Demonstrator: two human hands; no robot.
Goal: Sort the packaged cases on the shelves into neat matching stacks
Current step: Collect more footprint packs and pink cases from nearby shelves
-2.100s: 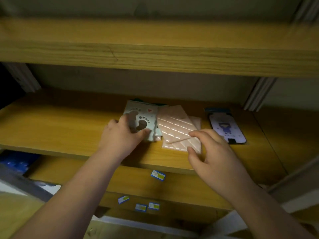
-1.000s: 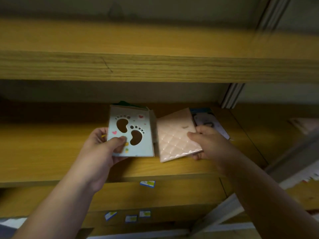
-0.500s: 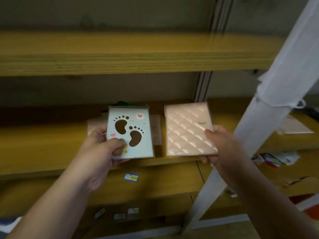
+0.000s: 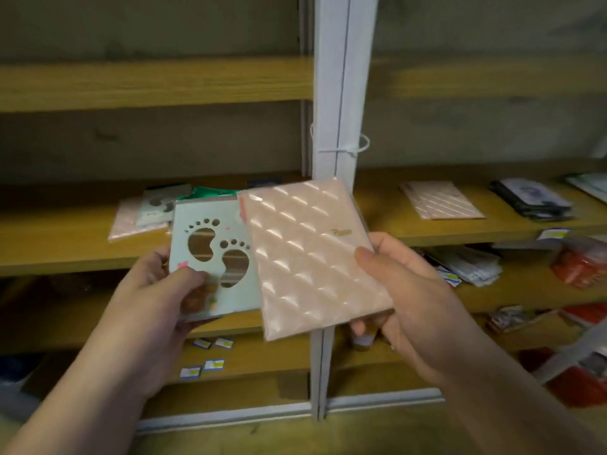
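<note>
A glossy pink quilted packaged case (image 4: pixel 315 254) is being pinched at its right edge by the right hand (image 4: pixel 404 290), thumb on top, lifted clear in front of the white shelf upright (image 4: pixel 341 93). A pale blue packaged case with footprint cut-outs (image 4: pixel 213 257) is being gripped by the left hand (image 4: pixel 157 290) just beside it, likely for comparison before stacking. Compared with half a second ago, both cases are being held nearer, overlapping, with a matching pink case on the right wooden shelf (image 4: pixel 441 200) now being shown.

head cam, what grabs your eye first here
Two packaged cases held up mid-frame: the left hand grips a pale blue footprint case, and the right hand holds a pink quilted case overlapping its edge. Behind them a white shelf post stands, with another pink case lying on the shelf to the right.
</note>
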